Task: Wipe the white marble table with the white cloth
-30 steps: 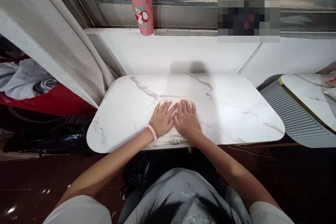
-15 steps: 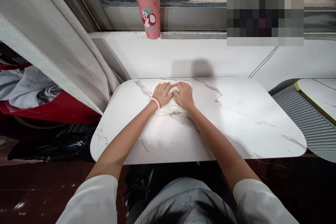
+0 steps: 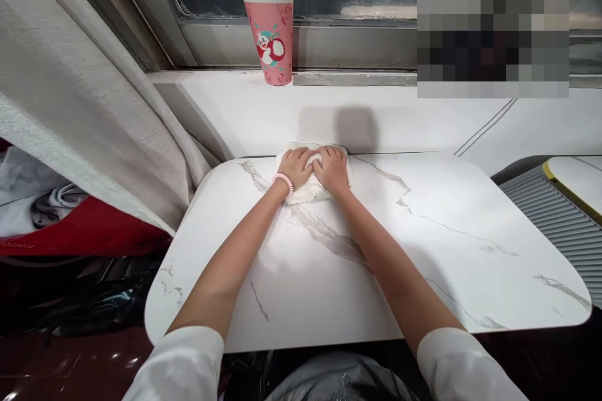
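Since the earlier frame, white cloth (image 3: 308, 190) is pushed to the far edge of marble table (image 3: 423, 250). Left hand (image 3: 295, 166) and right hand (image 3: 332, 168) are pressed flat, gripping nothing. Wiping stroke underway; a pull-back is likely needed next.

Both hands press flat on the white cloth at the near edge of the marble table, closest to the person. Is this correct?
Not quite. In the head view the left hand and right hand do press on the white cloth, but it lies at the far edge of the marble table, toward the window.
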